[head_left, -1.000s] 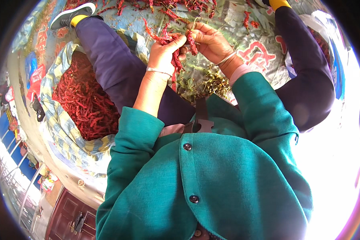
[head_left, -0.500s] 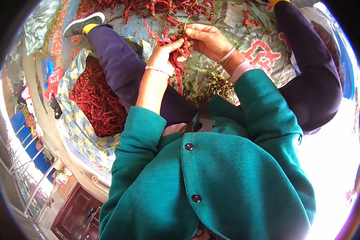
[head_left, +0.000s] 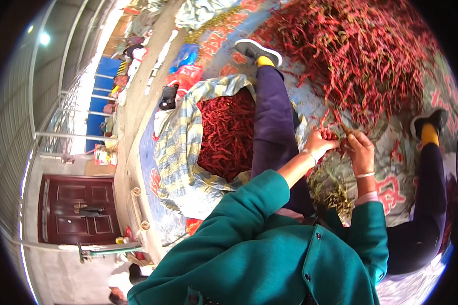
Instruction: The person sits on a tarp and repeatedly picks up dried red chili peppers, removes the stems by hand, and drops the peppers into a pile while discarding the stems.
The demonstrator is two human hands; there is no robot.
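Note:
My left hand [head_left: 319, 144] is closed around several dried red chili peppers [head_left: 330, 135], whose wrinkled tips stick out past the fingers. Close beside it on the right, my right hand [head_left: 361, 151] pinches a chili at its stem end, thumb against forefinger; the fingertips partly hide it. Both hands are held between my spread legs. Below them lies a small heap of greenish-brown stems [head_left: 333, 189]. A large pile of dried red chilies [head_left: 356, 56] spreads out just beyond my hands.
Left of my left leg [head_left: 273, 122] stands an open checked sack [head_left: 175, 165] full of red chilies [head_left: 226, 133]. Red and blue plastic bags [head_left: 184, 76] and a black object [head_left: 168, 96] lie beyond it. A dark red door [head_left: 79, 209] is far left. A person [head_left: 119, 284] shows at lower left.
My view has swung left, so the hands sit farther right and lower in it, and more of the pile, sack and door shows. Both hands still hold chilies close together.

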